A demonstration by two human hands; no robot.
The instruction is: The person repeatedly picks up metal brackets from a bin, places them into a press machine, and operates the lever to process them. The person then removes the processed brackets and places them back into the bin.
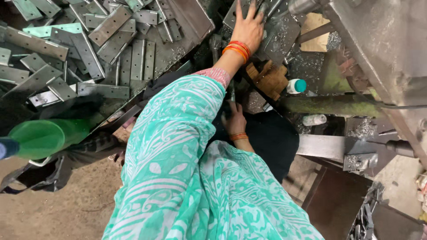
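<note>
Head view is showing us leaning over a cluttered metal workbench, our turquoise patterned sleeve (178, 133) filling the middle of the scene. At about twelve o'clock, our left hand (248, 27) is lying with fingers spread, palm pressed flat on a grey steel plate (284, 33) dusted with metal shavings; orange bangles (236, 48) are ringing that wrist. Lower down, near the centre, our right hand (234, 121) is curling around a thin dark upright rod (231, 91), though we are finding it hard to say, in that shadow, how tightly the fingers are closing on it. At ten o'clock a heap of flat grey hinge plates (89, 49) is sprawling over a dark sheet, several overlapping and tilted. At nine o'clock a green plastic cylinder (44, 138) is lying on its side just below that heap. At two o'clock, right of the plate, wooden blocks (269, 80) are sitting beside a small white bottle with a teal cap (296, 86). At four o'clock a heavy steel machine part (338, 149) is jutting inward, well apart from both hands.
</note>
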